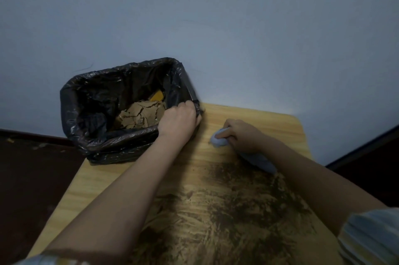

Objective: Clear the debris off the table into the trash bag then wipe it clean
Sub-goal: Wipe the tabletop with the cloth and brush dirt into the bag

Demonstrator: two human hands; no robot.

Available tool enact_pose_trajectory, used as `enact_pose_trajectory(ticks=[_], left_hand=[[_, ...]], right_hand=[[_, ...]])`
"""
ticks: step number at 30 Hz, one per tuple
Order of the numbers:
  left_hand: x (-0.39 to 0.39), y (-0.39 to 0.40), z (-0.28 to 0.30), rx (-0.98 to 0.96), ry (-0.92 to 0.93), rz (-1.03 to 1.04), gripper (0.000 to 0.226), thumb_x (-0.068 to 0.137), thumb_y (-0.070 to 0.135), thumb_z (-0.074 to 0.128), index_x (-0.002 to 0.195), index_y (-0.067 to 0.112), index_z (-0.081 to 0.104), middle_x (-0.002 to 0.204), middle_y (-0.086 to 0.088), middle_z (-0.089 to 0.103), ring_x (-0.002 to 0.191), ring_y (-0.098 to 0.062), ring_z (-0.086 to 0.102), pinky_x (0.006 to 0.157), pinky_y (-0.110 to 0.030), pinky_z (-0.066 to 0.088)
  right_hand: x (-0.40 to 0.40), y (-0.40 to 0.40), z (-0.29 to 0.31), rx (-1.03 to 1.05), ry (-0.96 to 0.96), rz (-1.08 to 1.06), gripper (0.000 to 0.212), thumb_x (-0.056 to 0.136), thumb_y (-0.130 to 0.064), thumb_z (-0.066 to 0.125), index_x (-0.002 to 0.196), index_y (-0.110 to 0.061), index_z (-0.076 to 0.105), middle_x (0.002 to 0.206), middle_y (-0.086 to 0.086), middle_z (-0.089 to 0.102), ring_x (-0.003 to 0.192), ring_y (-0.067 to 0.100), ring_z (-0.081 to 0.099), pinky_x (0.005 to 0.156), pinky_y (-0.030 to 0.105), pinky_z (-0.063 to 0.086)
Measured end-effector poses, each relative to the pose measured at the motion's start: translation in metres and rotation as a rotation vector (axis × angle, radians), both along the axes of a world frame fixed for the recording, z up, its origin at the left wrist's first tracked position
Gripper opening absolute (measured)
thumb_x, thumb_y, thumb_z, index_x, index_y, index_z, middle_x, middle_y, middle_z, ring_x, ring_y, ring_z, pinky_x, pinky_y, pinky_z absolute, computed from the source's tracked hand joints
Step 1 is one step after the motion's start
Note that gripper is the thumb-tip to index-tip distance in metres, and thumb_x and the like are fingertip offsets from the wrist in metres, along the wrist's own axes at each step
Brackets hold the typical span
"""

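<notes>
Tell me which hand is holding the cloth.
The right hand grips the pale blue cloth on the table; the left hand grips the trash bag rim instead.

1. Bag: glossy black.
2. Paper inside it: crumpled brown, beside a yellow-orange scrap.
3. Surface: pale yellow wood grain, smeared with dark brown dirt.
4. Cloth: light blue-grey.
5. Sleeve: pale stripes.
6. Wall: bluish white.
</notes>
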State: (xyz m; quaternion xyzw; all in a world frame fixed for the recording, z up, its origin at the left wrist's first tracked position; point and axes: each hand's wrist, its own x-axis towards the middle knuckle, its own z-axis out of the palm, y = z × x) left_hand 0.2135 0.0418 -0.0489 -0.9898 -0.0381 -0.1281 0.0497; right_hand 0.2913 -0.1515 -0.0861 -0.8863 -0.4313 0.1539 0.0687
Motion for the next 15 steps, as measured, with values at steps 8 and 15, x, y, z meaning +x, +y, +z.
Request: enact_pose_trajectory(ticks=[8, 15], left_hand=[[0.001, -0.002, 0.000, 0.007, -0.004, -0.009, 0.035, 0.099, 0.040, 0.038, 0.106, 0.009, 0.052, 0.100, -0.008, 0.064, 0.087, -0.026, 0.065, 0.058, -0.031, 0.033], [0.001, 0.001, 0.000, -0.009, 0.004, -0.006, 0.035, 0.099, 0.040, 0.038, 0.105, 0.009, 0.052, 0.100, -0.009, 0.063, 0.087, -0.026, 0.065, 0.058, -0.031, 0.033]], right_hand=[[0.047, 0.006, 0.003, 0.101, -0.121, -0.570, 0.042, 0.102, -0.010, 0.036, 0.138, -0.022, 0.054, 0.110, 0.017, 0.057, 0.079, 0.031, 0.049, 0.064, 0.033, 0.042], [0.043, 0.037, -0.013, -0.080, -0.163, -0.504, 0.044, 0.099, -0.006, 0.040, 0.139, -0.019, 0.050, 0.124, 0.013, 0.041, 0.109, 0.033, 0.043, 0.088, 0.040, 0.045]])
